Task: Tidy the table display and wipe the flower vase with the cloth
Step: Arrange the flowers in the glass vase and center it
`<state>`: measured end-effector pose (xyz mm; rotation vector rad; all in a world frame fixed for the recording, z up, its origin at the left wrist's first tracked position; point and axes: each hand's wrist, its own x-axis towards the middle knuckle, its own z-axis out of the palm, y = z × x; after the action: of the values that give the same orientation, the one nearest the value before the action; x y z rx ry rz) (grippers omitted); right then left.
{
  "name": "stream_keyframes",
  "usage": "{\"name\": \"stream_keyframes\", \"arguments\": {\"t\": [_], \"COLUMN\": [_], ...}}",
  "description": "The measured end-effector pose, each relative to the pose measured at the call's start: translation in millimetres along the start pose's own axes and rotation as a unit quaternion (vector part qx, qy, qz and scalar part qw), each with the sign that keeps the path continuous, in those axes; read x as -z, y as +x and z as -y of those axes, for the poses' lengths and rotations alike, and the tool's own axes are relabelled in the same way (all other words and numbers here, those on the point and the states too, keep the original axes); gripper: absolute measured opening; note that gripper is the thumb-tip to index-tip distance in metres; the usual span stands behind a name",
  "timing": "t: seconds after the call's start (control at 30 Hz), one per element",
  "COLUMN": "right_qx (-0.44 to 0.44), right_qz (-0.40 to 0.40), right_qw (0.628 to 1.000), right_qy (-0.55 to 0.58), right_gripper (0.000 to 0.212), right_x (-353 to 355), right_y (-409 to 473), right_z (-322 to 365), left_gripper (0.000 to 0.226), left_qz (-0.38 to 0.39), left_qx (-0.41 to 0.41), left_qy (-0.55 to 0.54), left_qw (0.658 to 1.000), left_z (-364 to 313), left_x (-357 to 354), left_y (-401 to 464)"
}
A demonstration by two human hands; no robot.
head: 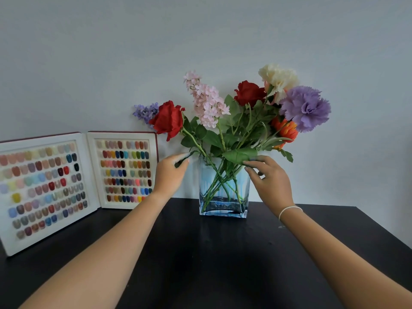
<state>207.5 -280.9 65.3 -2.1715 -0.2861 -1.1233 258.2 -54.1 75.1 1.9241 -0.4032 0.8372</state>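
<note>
2 hands (223, 172) flank 1 vase (223, 192) holding 2 red roses (167, 120).

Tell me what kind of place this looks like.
Probably a nail salon or its display corner. An open swatch book of painted nail tips in many colours stands against the wall on a dark table, beside a glass vase of mixed flowers, which both hands are reaching toward.

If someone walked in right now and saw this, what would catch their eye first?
Probably the bright flowers standing in the blue-tinted glass vase at the back middle of the dark table. The left hand pinches a leaf by the vase's rim, and the right hand touches a leaf at its other side. To the left, an open nail colour sample book leans against the wall.
</note>
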Motion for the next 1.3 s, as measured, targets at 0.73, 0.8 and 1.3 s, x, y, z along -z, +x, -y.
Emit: {"name": "stream_keyframes", "arguments": {"t": [0.73,0.8,1.3], "right_qx": [-0.314,-0.333,-0.342], "right_qz": [0.008,0.019,0.084], "right_qw": [0.916,0.898,0.868], "right_qy": [0.249,0.285,0.351], "right_gripper": [0.036,0.038,0.044], "right_x": [-35.3,-41.6,-64.7], "right_y": [-93.0,-90.4,-74.0], "right_z": [-40.3,-44.3,-62.2], "left_gripper": [0.040,0.043,0.054], "left_qz": [0.002,0.026,0.128], "left_qx": [0.242,0.271,0.309], "left_qy": [-0.177,-0.206,-0.291], "left_qw": [0.954,0.940,0.896], "left_z": [44.7,51.9,56.5], "left_x": [-34.4,-44.7,-75.9], "left_y": [-88.3,-92.4,-76.9]}}
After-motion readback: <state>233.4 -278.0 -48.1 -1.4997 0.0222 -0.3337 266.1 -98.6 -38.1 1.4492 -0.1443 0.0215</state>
